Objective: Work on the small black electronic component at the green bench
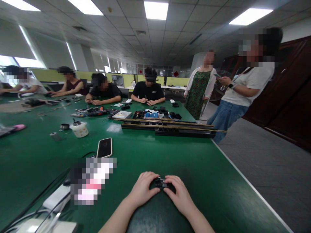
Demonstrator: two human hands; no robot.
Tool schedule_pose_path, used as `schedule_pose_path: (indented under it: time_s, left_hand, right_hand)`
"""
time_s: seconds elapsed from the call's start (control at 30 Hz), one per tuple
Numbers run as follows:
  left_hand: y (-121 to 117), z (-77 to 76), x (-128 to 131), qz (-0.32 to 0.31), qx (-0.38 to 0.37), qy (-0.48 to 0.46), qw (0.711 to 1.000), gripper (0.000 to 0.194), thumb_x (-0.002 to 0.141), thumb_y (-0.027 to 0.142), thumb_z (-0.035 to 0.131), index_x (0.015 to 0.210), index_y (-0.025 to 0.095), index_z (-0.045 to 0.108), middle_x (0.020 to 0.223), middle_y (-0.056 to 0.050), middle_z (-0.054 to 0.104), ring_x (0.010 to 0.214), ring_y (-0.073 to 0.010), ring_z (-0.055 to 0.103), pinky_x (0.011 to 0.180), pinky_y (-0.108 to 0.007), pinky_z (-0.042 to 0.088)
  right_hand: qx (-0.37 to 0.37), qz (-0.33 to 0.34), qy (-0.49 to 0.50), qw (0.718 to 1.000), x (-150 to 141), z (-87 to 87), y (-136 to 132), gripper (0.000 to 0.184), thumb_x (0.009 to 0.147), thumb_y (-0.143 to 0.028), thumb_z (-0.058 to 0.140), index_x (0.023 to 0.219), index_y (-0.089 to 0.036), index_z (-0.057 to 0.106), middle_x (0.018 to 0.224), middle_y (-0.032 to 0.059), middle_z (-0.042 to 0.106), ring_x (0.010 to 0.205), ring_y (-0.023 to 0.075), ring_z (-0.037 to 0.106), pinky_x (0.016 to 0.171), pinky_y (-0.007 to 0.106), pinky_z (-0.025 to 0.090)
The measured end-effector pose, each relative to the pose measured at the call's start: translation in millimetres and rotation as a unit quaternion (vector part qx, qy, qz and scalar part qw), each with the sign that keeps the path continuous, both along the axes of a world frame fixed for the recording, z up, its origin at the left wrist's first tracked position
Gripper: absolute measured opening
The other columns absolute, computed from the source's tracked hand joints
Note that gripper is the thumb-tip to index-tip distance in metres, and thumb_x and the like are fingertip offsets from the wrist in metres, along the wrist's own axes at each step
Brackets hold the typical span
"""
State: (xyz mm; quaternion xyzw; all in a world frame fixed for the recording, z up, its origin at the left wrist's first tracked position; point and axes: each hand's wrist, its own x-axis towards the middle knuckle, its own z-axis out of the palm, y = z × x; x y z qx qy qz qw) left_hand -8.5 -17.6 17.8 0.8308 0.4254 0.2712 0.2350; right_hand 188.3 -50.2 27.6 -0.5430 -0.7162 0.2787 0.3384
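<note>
A small black part with a shiny, clear-looking section (160, 183) is between my two hands, low over the green table (189, 158). It is too small to tell its kind. My left hand (145, 187) grips its left side, fingers curled over the far edge and thumb at the near edge. On the other side, my right hand (178, 192) holds the part's right end between thumb and fingers. Parts of it are hidden behind the fingertips.
Long black rails (184, 132) with thin brass-coloured rods lie across the table ahead. A phone (104, 148), a white jar (80, 130) and a power strip with cables (57, 197) are to the left. Several people sit around the table; two stand at the right.
</note>
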Motion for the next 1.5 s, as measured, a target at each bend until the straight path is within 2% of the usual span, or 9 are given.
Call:
schedule_pose_path:
  time_s: [0.2, 0.37, 0.5, 0.7, 0.87, 1.1, 1.5]
  left_hand:
    - [0.3, -1.1, -0.5, 0.004, 0.002, 0.001, 1.000, 0.038, 0.074, 0.027, 0.067, 0.110, 0.025, 0.056, 0.107, -0.004, 0.061, 0.102, -0.0240, 0.053, 0.091, -0.038, 0.039]
    - [0.3, -2.3, -0.7, 0.006, 0.002, -0.001, 1.000, 0.038, 0.075, 0.026, 0.066, 0.111, 0.025, 0.055, 0.107, -0.004, 0.060, 0.103, -0.0243, 0.052, 0.091, -0.039, 0.039]
    - [-0.1, -1.5, -0.7, 0.006, -0.008, -0.003, 1.000, 0.040, 0.075, 0.026, 0.064, 0.114, 0.025, 0.054, 0.109, -0.005, 0.060, 0.104, -0.0250, 0.051, 0.093, -0.040, 0.038]
    - [0.1, -1.2, -1.0, 0.003, 0.000, -0.006, 1.000, 0.040, 0.074, 0.023, 0.064, 0.113, 0.025, 0.054, 0.108, -0.004, 0.060, 0.103, -0.0236, 0.052, 0.092, -0.038, 0.038]
    - [-0.3, -1.4, -0.2, 0.003, 0.003, -0.003, 1.000, 0.041, 0.074, 0.023, 0.065, 0.113, 0.025, 0.054, 0.107, -0.004, 0.060, 0.103, -0.0232, 0.052, 0.092, -0.037, 0.039]
    - [-0.7, 0.7, 0.9, 0.003, -0.001, 0.000, 1.000, 0.041, 0.073, 0.021, 0.066, 0.112, 0.024, 0.055, 0.108, -0.004, 0.061, 0.103, -0.0229, 0.052, 0.092, -0.036, 0.038]
    - [-0.7, -1.5, -0.8, 0.006, 0.008, 0.007, 1.000, 0.041, 0.074, 0.024, 0.065, 0.113, 0.026, 0.054, 0.107, -0.003, 0.061, 0.103, -0.0221, 0.053, 0.092, -0.035, 0.039]
  right_hand:
    - [-0.010, -0.027, 0.064, 0.998, 3.2, -5.7, 3.1, 0.013, 0.077, -0.027, 0.057, 0.088, -0.023, 0.063, 0.106, 0.0068, 0.064, 0.105, 0.0221, 0.055, 0.096, 0.040, 0.040]
    - [-0.027, -0.062, 0.091, 0.994, 4.8, -6.2, 3.2, 0.018, 0.077, -0.030, 0.056, 0.092, -0.022, 0.062, 0.099, 0.0057, 0.065, 0.097, 0.0217, 0.059, 0.090, 0.037, 0.044]
    - [-0.034, -0.075, 0.117, 0.990, 6.0, -7.1, 4.0, 0.021, 0.077, -0.035, 0.055, 0.092, -0.021, 0.060, 0.091, 0.0045, 0.067, 0.091, 0.0214, 0.061, 0.086, 0.035, 0.046]
    - [-0.021, -0.101, 0.166, 0.981, 9.2, -15.0, 6.9, 0.030, 0.077, -0.043, 0.056, 0.096, -0.020, 0.057, 0.092, 0.0073, 0.066, 0.091, 0.0224, 0.061, 0.087, 0.037, 0.046]
    - [-0.027, -0.111, 0.226, 0.967, 12.1, -18.9, 8.7, 0.038, 0.075, -0.048, 0.058, 0.098, -0.018, 0.058, 0.094, 0.0104, 0.067, 0.093, 0.0243, 0.063, 0.087, 0.039, 0.047]
    - [-0.034, -0.140, 0.319, 0.937, 12.9, -14.8, 8.7, 0.041, 0.067, -0.050, 0.067, 0.094, -0.019, 0.062, 0.093, 0.0110, 0.070, 0.092, 0.0262, 0.064, 0.085, 0.040, 0.050]
    - [-0.051, -0.167, 0.361, 0.916, 15.8, -12.7, 9.0, 0.045, 0.063, -0.051, 0.069, 0.093, -0.019, 0.062, 0.094, 0.0116, 0.070, 0.094, 0.0280, 0.064, 0.088, 0.043, 0.047]
